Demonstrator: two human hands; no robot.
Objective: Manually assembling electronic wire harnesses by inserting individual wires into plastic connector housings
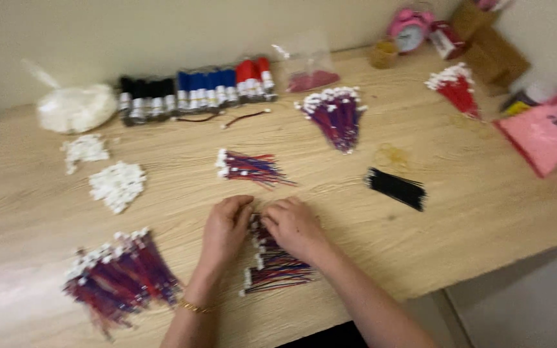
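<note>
Both hands rested on the pale wooden bench near its front edge. The left hand and the right hand met knuckle to knuckle over the top end of a loose bundle of red, blue and purple wire leads with white plastic connectors. The fingers of both hands were curled down onto that end, apparently pinching a few leads, though the blur hid the exact grip. The rest of the bundle fanned toward six o'clock, between the wrists, probably so that single leads could be drawn off the top.

At eight o'clock from the hands lay a larger heap of the same coloured leads. At twelve o'clock, close by, sat a small bunch of leads, and farther off at one o'clock a purple fan of leads. A short bundle of black ties lay at two o'clock. Two heaps of loose white connector housings sat at ten o'clock, within easy reach. Along the far edge stood a row of black, blue and red wire packs, seemingly sorted by colour, with a pink alarm clock in the far corner.
</note>
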